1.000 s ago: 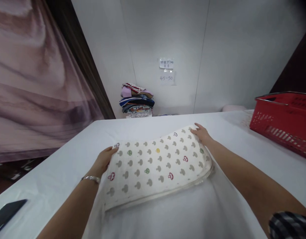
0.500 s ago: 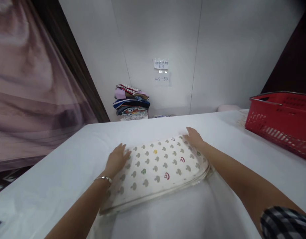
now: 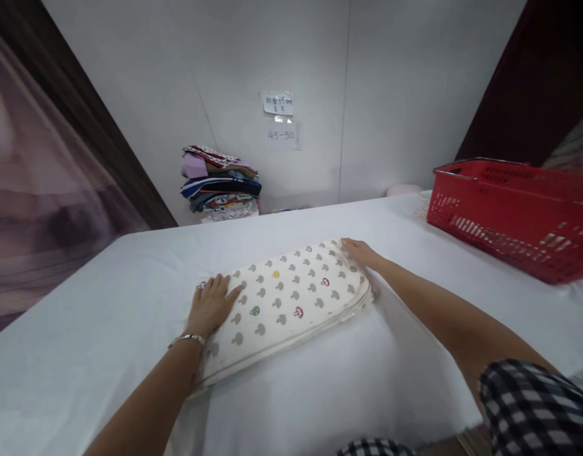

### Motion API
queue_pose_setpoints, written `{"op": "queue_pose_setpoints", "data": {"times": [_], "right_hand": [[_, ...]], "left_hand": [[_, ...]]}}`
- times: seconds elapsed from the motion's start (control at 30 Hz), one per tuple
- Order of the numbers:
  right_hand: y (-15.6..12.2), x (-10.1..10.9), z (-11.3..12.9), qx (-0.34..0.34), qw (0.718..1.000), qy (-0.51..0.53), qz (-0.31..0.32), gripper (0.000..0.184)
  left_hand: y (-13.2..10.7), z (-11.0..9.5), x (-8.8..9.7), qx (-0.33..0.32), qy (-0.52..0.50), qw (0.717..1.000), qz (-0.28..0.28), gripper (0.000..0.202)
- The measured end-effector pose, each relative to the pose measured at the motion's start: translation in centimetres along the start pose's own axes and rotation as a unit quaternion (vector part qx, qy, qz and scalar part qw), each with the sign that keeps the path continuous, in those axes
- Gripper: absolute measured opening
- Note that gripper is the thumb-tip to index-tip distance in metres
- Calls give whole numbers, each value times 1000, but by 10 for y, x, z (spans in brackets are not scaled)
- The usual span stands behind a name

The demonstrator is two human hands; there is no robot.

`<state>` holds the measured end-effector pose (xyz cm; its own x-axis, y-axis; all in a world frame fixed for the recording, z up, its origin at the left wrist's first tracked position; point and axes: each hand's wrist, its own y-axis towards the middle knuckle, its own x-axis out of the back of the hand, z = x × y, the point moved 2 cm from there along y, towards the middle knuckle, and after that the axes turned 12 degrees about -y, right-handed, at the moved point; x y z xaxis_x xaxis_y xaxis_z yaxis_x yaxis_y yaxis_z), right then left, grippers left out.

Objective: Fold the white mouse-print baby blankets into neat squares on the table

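A folded white cloth (image 3: pixel 291 297) printed with grey mushrooms, a few of them red, green or yellow, lies on the white-covered table. Its layers show along the near edge. My left hand (image 3: pixel 213 305), with a bracelet at the wrist, rests flat on the cloth's left end, fingers spread. At the far right corner is my right hand (image 3: pixel 360 252), its fingers stretched along the cloth's edge; part of them is hard to see. Neither hand lifts the cloth.
A red plastic basket (image 3: pixel 504 215) with a metal handle stands on the table (image 3: pixel 144 272) at right. Behind the table's far edge, folded textiles (image 3: pixel 219 183) are piled against the wall, left of paper labels (image 3: pixel 282 134). A pink curtain (image 3: pixel 49 234) hangs at left.
The view has shifted, so the basket shows more fully. My left hand now lies flatter on the cloth's left end, and my right hand sits at its far corner. The cloth looks smoother.
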<state>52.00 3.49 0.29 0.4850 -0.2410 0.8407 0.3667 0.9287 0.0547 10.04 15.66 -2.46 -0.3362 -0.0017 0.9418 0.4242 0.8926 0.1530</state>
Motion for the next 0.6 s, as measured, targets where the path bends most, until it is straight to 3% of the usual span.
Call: {"op": "queue_pose_setpoints", "data": {"times": [0.17,0.3,0.4,0.47,0.6], "right_hand": [[-67,16,-29,-52,997,29,-54,36],[-102,13,-40,-79,996,36,-29,33],[-113,9,-36,-93,995,37,-2,36],[-112,8,-31,-96,995,15,-12,36],[-104,6,-29,-100,995,-9,-28,31]], "left_hand": [[5,5,5,-49,20,998,19,41],[-18,-8,11,-130,29,989,69,40],[-56,-36,15,-187,10,977,100,36],[-81,-54,15,-188,-13,978,86,41],[-107,-79,6,-210,-42,974,71,55]]}}
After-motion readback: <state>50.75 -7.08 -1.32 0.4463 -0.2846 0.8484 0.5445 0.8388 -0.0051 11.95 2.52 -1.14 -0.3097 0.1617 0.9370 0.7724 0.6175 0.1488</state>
